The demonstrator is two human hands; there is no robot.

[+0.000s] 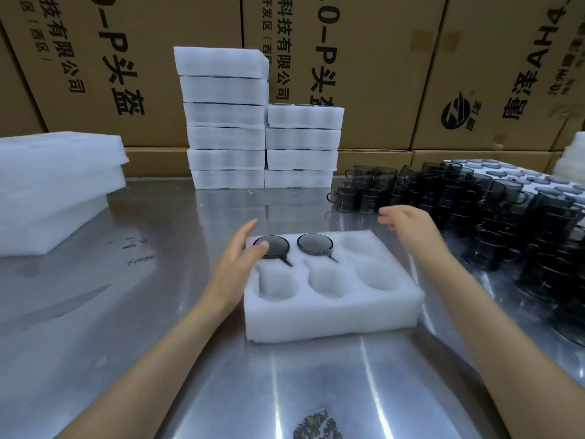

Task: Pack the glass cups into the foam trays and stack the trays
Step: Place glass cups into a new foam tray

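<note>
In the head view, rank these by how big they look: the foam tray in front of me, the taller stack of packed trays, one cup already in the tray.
1. Taller stack of packed trays and foam tray: look alike in area; the tray is much nearer, so unranked.
2. Cup in the tray: clearly smallest.

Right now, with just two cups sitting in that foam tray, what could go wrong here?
The right hand reaches toward the loose glass cups, which are piled tightly on one another; pulling one out might topple its neighbours. The left hand touches a packed cup at the light foam tray; a nudge could slide the tray. The taller tray stack behind looks slightly uneven and might tip as it grows.
</note>
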